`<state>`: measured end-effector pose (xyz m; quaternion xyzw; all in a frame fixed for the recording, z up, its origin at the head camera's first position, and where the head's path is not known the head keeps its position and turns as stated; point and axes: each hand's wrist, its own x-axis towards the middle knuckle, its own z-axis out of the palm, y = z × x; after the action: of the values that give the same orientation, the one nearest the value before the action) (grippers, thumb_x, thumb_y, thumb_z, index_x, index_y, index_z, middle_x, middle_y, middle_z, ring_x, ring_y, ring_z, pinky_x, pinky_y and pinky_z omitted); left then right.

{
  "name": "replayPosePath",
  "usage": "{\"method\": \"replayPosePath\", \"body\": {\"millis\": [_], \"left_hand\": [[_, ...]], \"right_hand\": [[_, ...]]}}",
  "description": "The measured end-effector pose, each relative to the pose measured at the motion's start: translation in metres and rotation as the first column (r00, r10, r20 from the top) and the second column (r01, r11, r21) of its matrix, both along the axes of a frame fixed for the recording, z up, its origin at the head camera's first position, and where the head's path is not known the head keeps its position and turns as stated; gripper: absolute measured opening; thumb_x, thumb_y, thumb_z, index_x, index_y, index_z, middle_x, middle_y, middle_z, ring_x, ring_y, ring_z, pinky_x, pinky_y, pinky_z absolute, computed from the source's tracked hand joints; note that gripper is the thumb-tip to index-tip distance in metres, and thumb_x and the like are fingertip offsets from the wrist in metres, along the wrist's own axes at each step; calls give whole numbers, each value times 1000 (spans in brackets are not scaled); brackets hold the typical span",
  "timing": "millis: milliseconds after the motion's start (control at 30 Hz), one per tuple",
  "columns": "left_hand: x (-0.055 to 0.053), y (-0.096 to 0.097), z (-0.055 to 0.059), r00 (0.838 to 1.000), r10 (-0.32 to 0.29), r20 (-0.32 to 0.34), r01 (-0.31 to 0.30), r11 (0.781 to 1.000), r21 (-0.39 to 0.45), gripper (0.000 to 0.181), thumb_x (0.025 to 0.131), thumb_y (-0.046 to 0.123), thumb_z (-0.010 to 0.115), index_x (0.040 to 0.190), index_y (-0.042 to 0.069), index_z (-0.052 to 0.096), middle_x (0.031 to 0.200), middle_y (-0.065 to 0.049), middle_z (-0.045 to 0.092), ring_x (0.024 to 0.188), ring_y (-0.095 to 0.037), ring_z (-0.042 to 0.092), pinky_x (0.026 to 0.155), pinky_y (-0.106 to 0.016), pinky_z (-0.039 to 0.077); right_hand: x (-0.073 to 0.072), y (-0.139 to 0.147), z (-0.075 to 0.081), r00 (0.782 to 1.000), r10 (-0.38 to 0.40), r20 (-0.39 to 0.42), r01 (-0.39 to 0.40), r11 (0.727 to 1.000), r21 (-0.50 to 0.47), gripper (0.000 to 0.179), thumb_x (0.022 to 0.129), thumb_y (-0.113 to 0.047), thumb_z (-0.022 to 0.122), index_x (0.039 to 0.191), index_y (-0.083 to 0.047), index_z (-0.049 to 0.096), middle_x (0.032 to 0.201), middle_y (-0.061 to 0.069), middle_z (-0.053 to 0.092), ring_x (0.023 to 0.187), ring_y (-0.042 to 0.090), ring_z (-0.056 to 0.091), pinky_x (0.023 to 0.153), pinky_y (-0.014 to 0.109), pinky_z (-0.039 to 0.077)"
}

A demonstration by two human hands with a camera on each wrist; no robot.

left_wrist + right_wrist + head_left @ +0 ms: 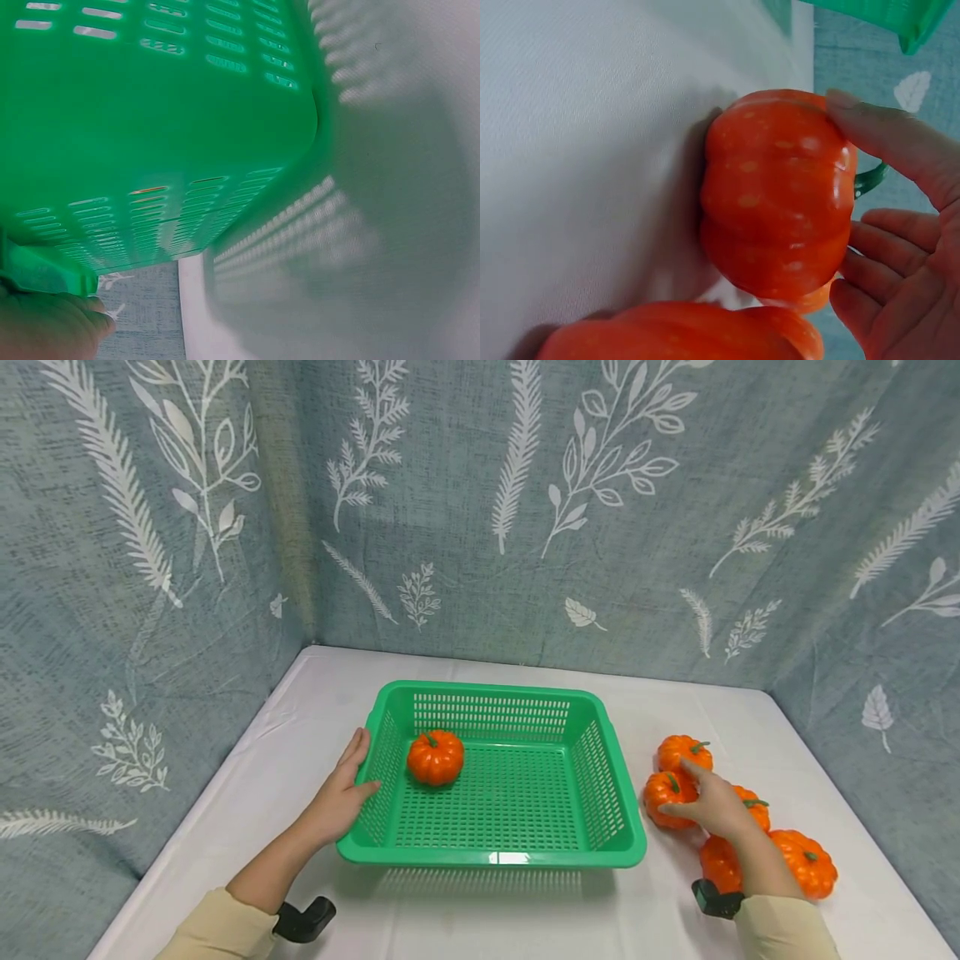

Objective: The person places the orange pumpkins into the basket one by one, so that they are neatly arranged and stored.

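A green plastic basket (pixel 491 858) with slotted walls stands mid-table, one orange toy pumpkin (pixel 436 758) inside at its left. My left hand (pixel 341 793) holds the basket's left rim, thumb over the edge and fingers along the outside. Several more pumpkins lie in a group right of the basket. Over this group, my right hand (pixel 716 802) spreads thumb and fingers around the nearest-left pumpkin (pixel 663 802). In the right wrist view, the thumb tip overlaps the side of that pumpkin (pixel 780 195), fingertips right by its stem end, palm apart from it.
Behind the held-over pumpkin lies another pumpkin (pixel 681 750); a larger one (pixel 806 864) sits beyond the right forearm, and one (pixel 722 864) is partly hidden under it. A white cloth covers the table (pixel 480 914). Blue-grey leaf-patterned curtains (pixel 465 527) enclose the back and sides.
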<state>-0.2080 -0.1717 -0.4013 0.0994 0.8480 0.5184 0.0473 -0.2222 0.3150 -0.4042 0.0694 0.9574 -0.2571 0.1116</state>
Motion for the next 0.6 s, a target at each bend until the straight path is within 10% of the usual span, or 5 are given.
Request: {"method": "replayPosePath", "body": {"millis": [600], "left_hand": [[2,-1,0,1000,3,-2,-3,1000,2,69,91,-2,41,146,-8,-2,154,-23,-15,141,-43,-12,110,-62,-3]], "right_hand": [[4,-8,-10,1000,30,-9,-29,999,41,99,73,-35,78,146,1,21,136,32,38,117,46,40,97,65,35]]}}
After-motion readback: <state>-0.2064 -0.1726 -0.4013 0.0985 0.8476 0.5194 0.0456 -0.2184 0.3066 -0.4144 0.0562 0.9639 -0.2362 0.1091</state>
